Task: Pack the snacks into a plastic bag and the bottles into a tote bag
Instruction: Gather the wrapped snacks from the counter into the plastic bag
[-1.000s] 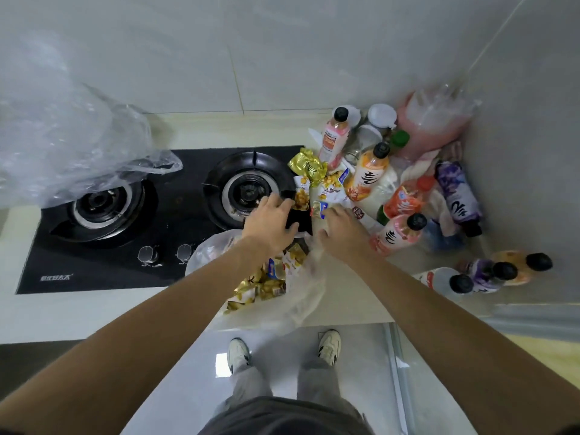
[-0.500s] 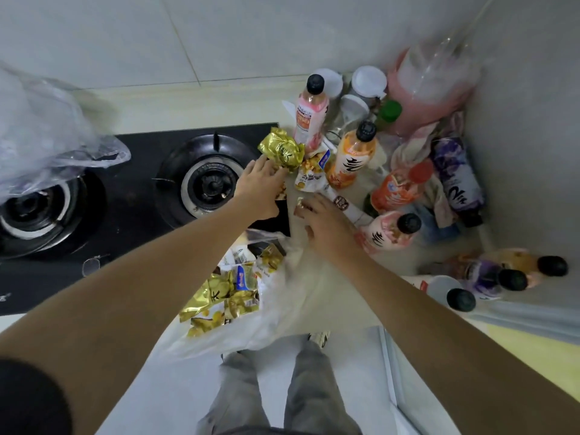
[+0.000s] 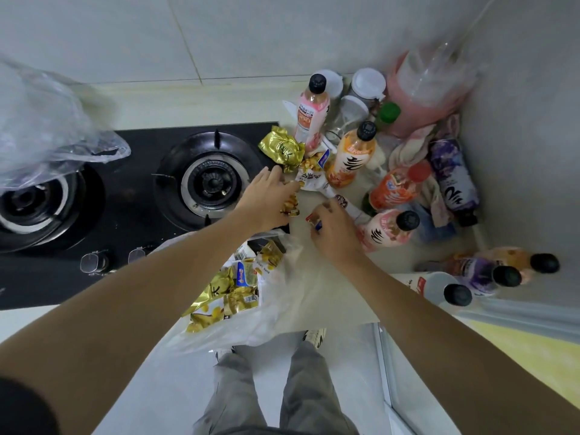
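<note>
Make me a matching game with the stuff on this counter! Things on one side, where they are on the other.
Things:
1. gold packet
2. plastic bag
3. purple bottle
4. green cap

Places:
A. lying along the right wall
B. by the burner, beyond the left hand
C. hanging over the counter's front edge
D. back corner, beside the pink jug

Pairs: 1-B, 2-C, 3-A, 4-D

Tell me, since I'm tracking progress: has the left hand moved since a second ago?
Yes. The left hand went from the stove corner toward the gold packet, farther from the plastic bag.
</note>
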The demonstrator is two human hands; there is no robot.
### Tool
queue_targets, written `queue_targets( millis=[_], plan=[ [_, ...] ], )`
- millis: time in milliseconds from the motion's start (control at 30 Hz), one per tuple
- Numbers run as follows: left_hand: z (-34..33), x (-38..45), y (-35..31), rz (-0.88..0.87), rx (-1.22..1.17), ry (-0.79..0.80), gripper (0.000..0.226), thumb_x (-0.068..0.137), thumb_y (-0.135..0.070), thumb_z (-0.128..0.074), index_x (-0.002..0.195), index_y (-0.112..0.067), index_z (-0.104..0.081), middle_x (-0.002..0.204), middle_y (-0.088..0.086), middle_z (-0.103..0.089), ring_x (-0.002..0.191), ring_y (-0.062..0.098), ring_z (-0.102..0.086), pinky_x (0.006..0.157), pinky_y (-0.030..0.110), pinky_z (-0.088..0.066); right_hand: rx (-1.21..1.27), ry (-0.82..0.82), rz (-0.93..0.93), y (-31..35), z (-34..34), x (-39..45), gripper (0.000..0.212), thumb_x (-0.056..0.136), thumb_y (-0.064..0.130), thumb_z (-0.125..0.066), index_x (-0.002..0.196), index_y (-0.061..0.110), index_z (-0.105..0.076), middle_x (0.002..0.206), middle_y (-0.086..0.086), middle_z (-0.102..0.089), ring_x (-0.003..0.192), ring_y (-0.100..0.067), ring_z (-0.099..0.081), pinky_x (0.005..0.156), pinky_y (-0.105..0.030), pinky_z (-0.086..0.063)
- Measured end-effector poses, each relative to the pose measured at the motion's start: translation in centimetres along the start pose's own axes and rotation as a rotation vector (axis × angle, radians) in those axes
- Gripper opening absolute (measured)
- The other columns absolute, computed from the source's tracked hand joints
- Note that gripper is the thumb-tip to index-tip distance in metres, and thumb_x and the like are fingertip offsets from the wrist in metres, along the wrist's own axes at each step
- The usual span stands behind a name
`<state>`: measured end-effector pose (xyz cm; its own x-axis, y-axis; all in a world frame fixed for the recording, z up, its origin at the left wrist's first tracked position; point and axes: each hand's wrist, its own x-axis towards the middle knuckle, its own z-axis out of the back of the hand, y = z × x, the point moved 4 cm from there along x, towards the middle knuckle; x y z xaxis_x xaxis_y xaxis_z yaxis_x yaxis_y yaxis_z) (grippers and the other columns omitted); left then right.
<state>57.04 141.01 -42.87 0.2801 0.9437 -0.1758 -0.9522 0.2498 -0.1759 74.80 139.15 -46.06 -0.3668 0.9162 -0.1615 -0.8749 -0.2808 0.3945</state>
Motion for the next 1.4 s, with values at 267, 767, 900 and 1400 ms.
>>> queue_targets(
  millis=[267, 767, 900, 1400],
  plan=[
    [5.7, -6.8, -0.6, 0.084, -0.467, -0.177, 0.064, 0.070, -0.040, -0.081, 0.127, -0.029, -0.055, 0.114, 0.002, -0.039, 0.105, 0.019, -0.045, 0.086, 0.037, -0.052, 0.180, -0.155, 0.040, 3.5, 4.0, -3.4, 0.028, 0.084, 0.022, -0.071, 0.111, 0.019, -0.066, 0.115, 0.003, -0.055, 0.106, -0.018, -0.059, 0.080, -0.043, -0.056],
    [3.9, -23.3, 1.4, 0.252, -0.343, 0.036, 0.062, 0.069, -0.043, -0.081, 0.127, -0.035, -0.058, 0.126, 0.001, -0.042, 0.120, 0.025, -0.049, 0.095, 0.044, -0.049, -0.001, 0.223, 0.359, 15.7, 2.4, -10.0, 0.023, 0.082, 0.020, -0.078, 0.103, 0.022, -0.070, 0.112, 0.001, -0.056, 0.105, -0.024, -0.058, 0.082, -0.034, -0.047],
    [3.0, -23.4, 0.4, 0.195, -0.310, 0.073, 0.068, 0.073, -0.060, -0.077, 0.132, -0.037, -0.056, 0.145, 0.001, -0.039, 0.135, 0.025, -0.040, 0.103, 0.045, -0.047, -0.029, 0.234, 0.334, 15.2, 2.5, -10.1, 0.021, 0.085, 0.036, -0.076, 0.100, 0.025, -0.065, 0.107, 0.006, -0.052, 0.104, -0.022, -0.056, 0.082, -0.037, -0.049],
    [5.6, -17.0, 0.8, 0.153, -0.181, -0.039, 0.055, 0.096, -0.048, -0.052, 0.144, -0.025, -0.043, 0.134, 0.002, -0.045, 0.127, 0.026, -0.045, 0.095, 0.045, -0.052, -0.236, -0.008, 0.017, 10.7, 6.3, -6.8, 0.046, 0.096, 0.034, -0.056, 0.135, 0.011, -0.053, 0.146, -0.010, -0.049, 0.137, -0.031, -0.042, 0.110, -0.044, -0.041]
  ],
)
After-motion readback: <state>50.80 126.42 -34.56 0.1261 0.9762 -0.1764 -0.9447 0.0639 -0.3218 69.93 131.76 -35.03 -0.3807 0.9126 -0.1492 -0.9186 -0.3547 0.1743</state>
